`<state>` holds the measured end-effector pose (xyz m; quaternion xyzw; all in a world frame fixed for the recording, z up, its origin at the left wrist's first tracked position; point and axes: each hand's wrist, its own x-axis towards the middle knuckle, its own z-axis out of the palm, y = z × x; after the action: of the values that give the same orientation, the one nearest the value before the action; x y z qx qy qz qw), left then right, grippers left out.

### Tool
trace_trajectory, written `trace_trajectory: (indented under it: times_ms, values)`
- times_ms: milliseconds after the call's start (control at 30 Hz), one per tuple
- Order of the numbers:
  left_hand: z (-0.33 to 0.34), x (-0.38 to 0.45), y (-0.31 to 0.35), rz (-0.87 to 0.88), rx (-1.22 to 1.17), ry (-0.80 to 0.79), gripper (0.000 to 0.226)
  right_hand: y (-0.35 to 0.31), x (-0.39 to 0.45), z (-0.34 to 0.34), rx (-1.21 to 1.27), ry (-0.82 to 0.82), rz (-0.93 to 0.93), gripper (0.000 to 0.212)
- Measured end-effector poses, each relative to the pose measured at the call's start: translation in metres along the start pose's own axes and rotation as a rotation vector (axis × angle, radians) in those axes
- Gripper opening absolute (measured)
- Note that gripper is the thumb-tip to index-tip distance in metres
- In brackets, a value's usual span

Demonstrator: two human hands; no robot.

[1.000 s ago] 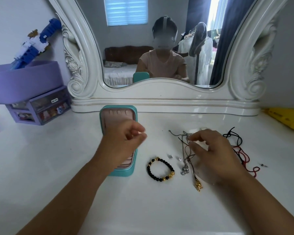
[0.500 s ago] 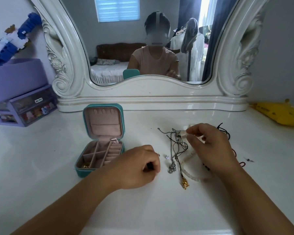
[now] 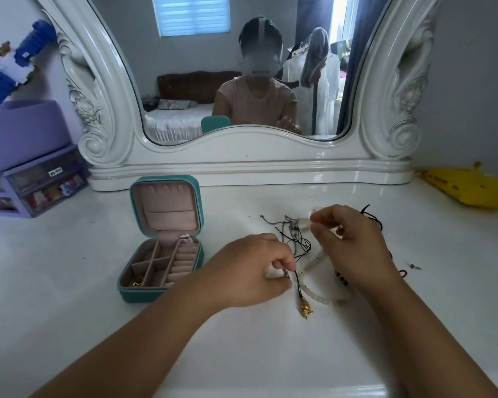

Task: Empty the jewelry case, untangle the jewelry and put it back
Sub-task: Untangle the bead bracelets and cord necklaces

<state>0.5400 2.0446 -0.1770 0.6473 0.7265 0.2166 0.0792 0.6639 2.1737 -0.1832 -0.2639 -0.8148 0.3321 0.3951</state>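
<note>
Untangling under way: left hand (image 3: 249, 271) pinches a black cord (image 3: 297, 278) — right hand (image 3: 354, 245) pinches the beaded strand (image 3: 314, 261). Next, likely, easing them apart.

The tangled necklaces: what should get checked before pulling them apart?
1. Left hand pinches one piece only, the silver charm: ok.
2. Right hand pinches the pale beaded strand near its top end: ok.
3. Black cord free of the silver chain: not ok, they cross in a knot.
4. Gold pendant lying flat on the tabletop: ok.
5. Jewelry case open: ok.
6. Case emptied: not ok, something gold is in a front compartment.
</note>
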Motion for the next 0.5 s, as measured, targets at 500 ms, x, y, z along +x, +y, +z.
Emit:
trace_trajectory:
  times_ms: [500]
  values:
    - [0.009,0.01,0.012,-0.059,-0.258,0.112,0.029,0.003,0.001,-0.009,0.016,0.028,0.055,0.009]
